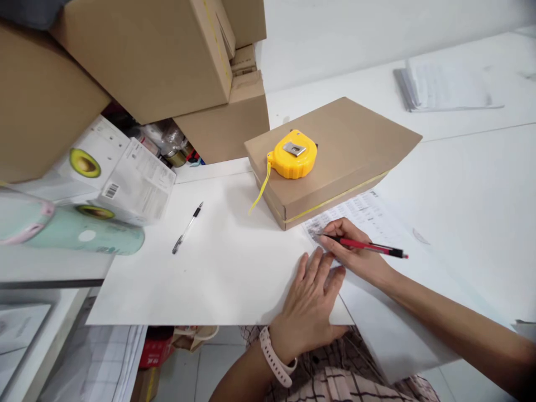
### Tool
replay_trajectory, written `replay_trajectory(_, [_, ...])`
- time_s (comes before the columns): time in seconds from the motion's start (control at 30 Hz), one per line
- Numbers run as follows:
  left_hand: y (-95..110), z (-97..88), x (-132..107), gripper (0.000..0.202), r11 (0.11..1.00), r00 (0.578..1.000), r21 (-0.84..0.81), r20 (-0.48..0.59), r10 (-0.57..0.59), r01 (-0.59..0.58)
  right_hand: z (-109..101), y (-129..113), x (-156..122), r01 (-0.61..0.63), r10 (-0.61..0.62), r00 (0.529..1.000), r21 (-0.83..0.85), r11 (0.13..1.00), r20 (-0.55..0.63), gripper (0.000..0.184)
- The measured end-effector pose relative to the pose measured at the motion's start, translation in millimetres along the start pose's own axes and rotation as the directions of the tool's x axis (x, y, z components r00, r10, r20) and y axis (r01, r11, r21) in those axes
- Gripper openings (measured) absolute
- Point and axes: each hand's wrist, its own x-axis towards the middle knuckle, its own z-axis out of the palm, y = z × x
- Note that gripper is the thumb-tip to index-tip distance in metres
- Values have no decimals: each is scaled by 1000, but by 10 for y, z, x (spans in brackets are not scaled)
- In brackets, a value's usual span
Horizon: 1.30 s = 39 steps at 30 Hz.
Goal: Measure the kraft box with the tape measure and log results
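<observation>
Here the right grip (358, 261) pinches a red-and-black pen (379, 249), the left grip (310, 297) spread flat.

Your white table (234, 262) carries a flat cardboard box (355, 137) near its middle, and a clear pen (187, 228) lies loose on the bare stretch to the box's left. Printed papers (364, 215) lie at the box's near side, reaching past the table's front edge toward your lap. Toward the far right you have a paper stack (452, 86). The mint bottle (106, 233), blurred at far left, probably rests there too.
</observation>
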Motion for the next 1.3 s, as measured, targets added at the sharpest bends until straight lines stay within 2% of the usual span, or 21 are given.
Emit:
replay_trajectory(0.17, [-6, 5, 9, 96, 1000, 1000, 27, 13, -5, 5, 8, 12, 30, -24, 22, 999, -50, 998, -45, 32])
replay_trajectory(0.37, [18, 2, 56, 100, 999, 999, 25, 23, -24, 24, 8, 20, 9, 29, -33, 999, -175, 984, -20, 26])
replay_trajectory(0.5, [36, -35, 43, 98, 999, 1000, 33, 6, -24, 24, 28, 31, 5, 49, -61, 996, -161, 986, -71, 32])
replay_trajectory(0.73, [46, -65, 35, 98, 999, 1000, 42, -1, -10, 10, 24, 17, 1, 48, -50, 999, -152, 987, -7, 32])
replay_trajectory(1.03, [48, -57, 28, 98, 999, 1000, 32, -1, -10, 10, 32, 3, 10, 88, -92, 996, -190, 978, -14, 32])
replay_trajectory(1.3, [46, -44, 27, 98, 999, 1000, 40, -11, -10, 11, 20, 29, 7, 58, -61, 998, -163, 985, -11, 32])
